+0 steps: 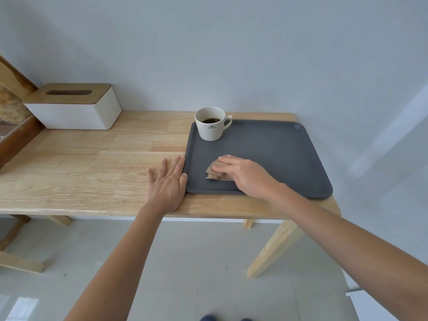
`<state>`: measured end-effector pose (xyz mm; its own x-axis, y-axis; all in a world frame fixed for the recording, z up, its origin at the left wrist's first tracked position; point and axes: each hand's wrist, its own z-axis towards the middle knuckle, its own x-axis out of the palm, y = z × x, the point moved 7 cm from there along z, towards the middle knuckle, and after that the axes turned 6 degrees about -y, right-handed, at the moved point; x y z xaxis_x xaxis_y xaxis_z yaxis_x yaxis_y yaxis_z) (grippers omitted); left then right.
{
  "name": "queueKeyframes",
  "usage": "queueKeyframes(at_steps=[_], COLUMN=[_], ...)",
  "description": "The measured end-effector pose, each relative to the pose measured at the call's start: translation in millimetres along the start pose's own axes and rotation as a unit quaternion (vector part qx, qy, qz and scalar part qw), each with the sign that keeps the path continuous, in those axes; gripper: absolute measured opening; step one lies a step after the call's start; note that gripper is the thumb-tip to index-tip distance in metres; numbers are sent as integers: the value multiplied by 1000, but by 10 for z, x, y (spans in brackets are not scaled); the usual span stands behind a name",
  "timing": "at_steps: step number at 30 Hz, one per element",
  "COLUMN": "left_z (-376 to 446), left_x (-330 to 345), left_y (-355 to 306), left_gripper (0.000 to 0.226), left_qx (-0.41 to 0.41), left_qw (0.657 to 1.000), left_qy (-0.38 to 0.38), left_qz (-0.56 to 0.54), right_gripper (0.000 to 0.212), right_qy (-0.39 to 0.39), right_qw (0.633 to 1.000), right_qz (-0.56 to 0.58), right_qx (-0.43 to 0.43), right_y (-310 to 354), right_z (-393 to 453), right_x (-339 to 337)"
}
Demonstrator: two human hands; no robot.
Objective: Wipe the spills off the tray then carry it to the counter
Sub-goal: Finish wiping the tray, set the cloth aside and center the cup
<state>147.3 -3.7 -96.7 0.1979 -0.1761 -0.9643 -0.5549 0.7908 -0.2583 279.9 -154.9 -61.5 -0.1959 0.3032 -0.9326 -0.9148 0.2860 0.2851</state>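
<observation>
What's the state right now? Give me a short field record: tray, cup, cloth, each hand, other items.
tray: dark grey tray on the right end of the wooden table
cup: white cup with dark liquid, upright in tray's far left corner
cloth: brownish folded napkin on tray, near left part
right hand: right hand pressed flat on the napkin
left hand: left hand flat on table, touching tray's left edge
other: tissue box at far left
</observation>
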Motion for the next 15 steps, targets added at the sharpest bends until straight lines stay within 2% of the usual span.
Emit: queueKeyframes(at_steps=[7, 11, 13, 15], left_z=[2, -5, -22, -20], left_x=[2, -20, -53, -129], left_y=[-8, -28, -28, -79], left_gripper=[55, 55, 55, 57], left_qx=[2, 4, -4, -6], left_qw=[1000, 1000, 1000, 1000], left_qy=[-1, 8, 16, -1], left_qz=[1, 0, -1, 5], right_gripper=[44, 40, 41, 44], right_qy=[-11, -31, -81, -72], right_qw=[997, 993, 984, 977], right_qz=[-9, 90, 111, 57], right_qx=[72, 68, 116, 192], right_y=[-568, -541, -652, -866], right_z=[-266, -308, -380, -524], right_x=[-330, -445, -596, -685])
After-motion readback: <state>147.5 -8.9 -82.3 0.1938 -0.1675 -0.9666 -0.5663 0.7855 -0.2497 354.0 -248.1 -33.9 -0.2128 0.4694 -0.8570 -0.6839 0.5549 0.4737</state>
